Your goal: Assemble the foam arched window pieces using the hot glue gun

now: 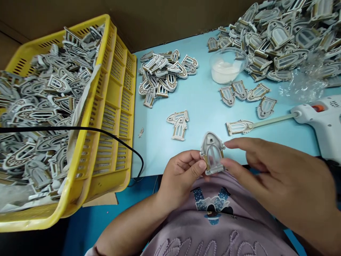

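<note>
My left hand (pixel 183 174) pinches a small arched window frame piece (pixel 211 153) by its lower left side. The piece is white with gold-coloured sides, clear panes and a small hole near its pointed top. My right hand (pixel 271 174) is beside it, thumb and index finger apart, their tips at the frame's right edge; whether they touch it I cannot tell. Just beyond, another frame piece (pixel 238 127) lies under the tip of a long translucent stick from a white glue gun (pixel 319 121). Two overlapping frame pieces (pixel 179 128) lie to the left.
A yellow crate (pixel 112 89) full of similar pieces stands left, a black cable (pixel 117 137) crossing it. A loose heap (pixel 165 73) lies behind. Further right are a clear tub (pixel 226 71) with white contents, several separate pieces, a large pile (pixel 282 39) and clear plastic wrap (pixel 301 83).
</note>
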`<state>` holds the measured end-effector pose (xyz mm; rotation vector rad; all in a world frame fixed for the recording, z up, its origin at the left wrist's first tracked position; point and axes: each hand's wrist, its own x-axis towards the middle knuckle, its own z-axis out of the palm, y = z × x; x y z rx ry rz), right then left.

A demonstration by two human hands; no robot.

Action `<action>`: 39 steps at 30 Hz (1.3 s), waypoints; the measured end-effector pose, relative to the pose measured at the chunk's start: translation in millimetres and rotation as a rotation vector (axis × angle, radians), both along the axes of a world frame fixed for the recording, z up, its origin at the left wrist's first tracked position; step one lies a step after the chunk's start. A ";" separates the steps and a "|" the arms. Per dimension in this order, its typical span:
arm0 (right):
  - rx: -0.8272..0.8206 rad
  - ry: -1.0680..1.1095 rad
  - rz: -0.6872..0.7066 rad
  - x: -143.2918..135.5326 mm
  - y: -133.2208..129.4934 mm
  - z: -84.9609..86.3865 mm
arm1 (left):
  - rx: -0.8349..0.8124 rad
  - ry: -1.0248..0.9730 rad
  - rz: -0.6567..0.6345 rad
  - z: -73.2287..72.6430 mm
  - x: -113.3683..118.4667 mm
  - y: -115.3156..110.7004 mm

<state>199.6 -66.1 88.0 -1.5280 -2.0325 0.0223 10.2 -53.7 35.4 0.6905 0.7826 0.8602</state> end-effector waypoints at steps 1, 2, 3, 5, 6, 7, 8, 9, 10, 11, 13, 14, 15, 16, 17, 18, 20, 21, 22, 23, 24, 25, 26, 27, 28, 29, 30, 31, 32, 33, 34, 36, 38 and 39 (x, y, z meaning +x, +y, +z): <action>0.036 -0.043 -0.005 -3.1 1.7 -2.3 | 0.028 0.040 0.010 -0.5 0.5 -1.4; 0.067 -0.079 -0.010 -5.4 3.3 -4.9 | 0.059 0.086 0.016 -0.6 0.7 -2.7; 0.086 -0.101 -0.014 -7.1 4.7 -7.6 | 0.094 0.139 0.016 -0.2 0.7 -3.7; 0.089 -0.095 -0.023 -9.7 6.4 -11.7 | 0.185 0.259 0.006 0.8 -0.2 -5.0; 0.085 -0.084 -0.022 -10.6 6.7 -13.0 | 0.236 0.323 -0.002 1.1 -1.2 -5.3; 0.078 -0.072 -0.017 -11.5 6.8 -13.8 | 0.285 0.386 -0.013 1.1 -2.4 -5.4; 0.069 -0.059 -0.013 -12.2 6.7 -14.4 | 0.332 0.444 -0.028 0.9 -3.7 -5.4; 0.059 -0.048 -0.010 -12.8 6.6 -14.9 | 0.376 0.492 -0.046 0.6 -5.0 -5.3; 0.051 -0.043 -0.008 -13.3 6.4 -15.5 | 0.416 0.527 -0.065 0.2 -6.2 -5.2; 0.048 -0.043 -0.009 -13.7 6.3 -16.1 | 0.449 0.547 -0.085 0.0 -7.2 -5.0; 0.052 -0.055 -0.003 -14.1 6.4 -17.8 | 0.484 0.549 -0.120 0.1 -8.2 -4.5; 0.050 -0.061 0.003 -14.1 6.6 -18.5 | 0.478 0.538 -0.131 0.5 -8.4 -4.3; 0.038 -0.060 0.011 -13.7 6.9 -18.8 | 0.457 0.520 -0.137 1.2 -8.2 -4.1; 0.022 -0.051 0.018 -13.1 7.3 -18.7 | 0.423 0.491 -0.139 2.0 -7.9 -3.8; -0.001 -0.030 0.026 -12.2 7.8 -17.9 | 0.379 0.448 -0.136 2.9 -7.5 -3.5; -0.031 0.001 0.038 -10.9 8.3 -16.5 | 0.327 0.392 -0.134 3.8 -7.0 -3.2; -0.101 0.083 0.075 -8.1 9.2 -12.1 | 0.227 0.266 -0.134 5.2 -6.0 -2.5; -0.135 0.121 0.096 -6.7 9.4 -9.5 | 0.187 0.210 -0.136 5.6 -5.6 -2.0; -0.167 0.151 0.113 -5.5 9.3 -7.1 | 0.157 0.166 -0.136 5.7 -5.3 -1.6; -0.187 0.168 0.123 -4.7 9.0 -5.1 | 0.137 0.136 -0.136 5.5 -5.0 -1.2; -0.191 0.173 0.126 -4.2 8.3 -3.8 | 0.126 0.118 -0.134 5.1 -4.9 -0.8; -0.180 0.170 0.124 -4.3 7.3 -3.3 | 0.122 0.106 -0.130 4.6 -4.8 -0.6; -0.158 0.164 0.123 -4.8 6.1 -3.6 | 0.121 0.101 -0.127 4.0 -4.8 -0.5; -0.132 0.153 0.121 -5.7 5.0 -4.6 | 0.123 0.103 -0.126 3.3 -4.9 -0.5; -0.101 0.135 0.118 -6.8 3.9 -6.1 | 0.130 0.111 -0.122 2.7 -5.1 -0.6; -0.069 0.110 0.114 -8.1 2.9 -7.7 | 0.142 0.125 -0.120 2.1 -5.4 -0.9; -0.038 0.082 0.109 -9.3 2.2 -9.4 | 0.160 0.148 -0.118 1.7 -6.0 -1.3; -0.010 0.052 0.104 -10.4 1.6 -10.9 | 0.183 0.180 -0.118 1.3 -6.7 -1.9; 0.010 0.022 0.099 -11.4 1.1 -12.2 | 0.213 0.222 -0.118 1.1 -7.6 -2.5; 0.025 0.000 0.094 -12.2 0.6 -13.2 | 0.249 0.272 -0.119 1.0 -8.6 -3.1; 0.033 -0.011 0.093 -12.9 0.1 -13.9 | 0.291 0.325 -0.125 1.0 -9.7 -3.6; 0.034 -0.022 0.091 -14.1 -0.9 -15.0 | 0.374 0.412 -0.140 1.3 -11.3 -4.1; 0.043 -0.040 0.095 -15.5 -1.6 -16.4 | 0.429 0.448 -0.161 1.7 -12.2 -4.0; 0.048 -0.054 0.103 -16.3 -1.6 -17.2 | 0.439 0.448 -0.167 1.8 -12.4 -3.7</action>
